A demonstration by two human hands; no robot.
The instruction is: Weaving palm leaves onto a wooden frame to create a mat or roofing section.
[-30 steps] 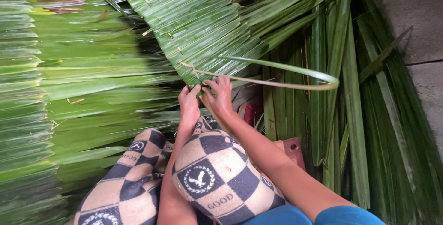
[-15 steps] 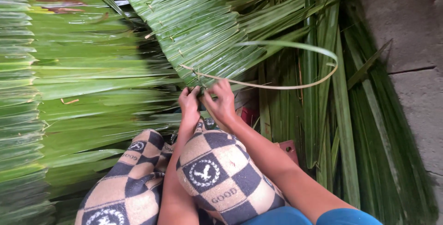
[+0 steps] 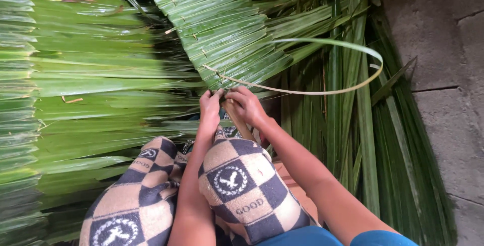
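Fingers [image 3: 218,94] pinched — leaf panel [image 3: 227,39] edge

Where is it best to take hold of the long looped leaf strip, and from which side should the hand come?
Probably near its fixed end, where the looped leaf strip meets the edge of the stitched leaf panel, just above the right hand and left hand. There the strip lies flat and close. Come from below, from the person's side; the far bend hangs free in the air and would likely flex away.
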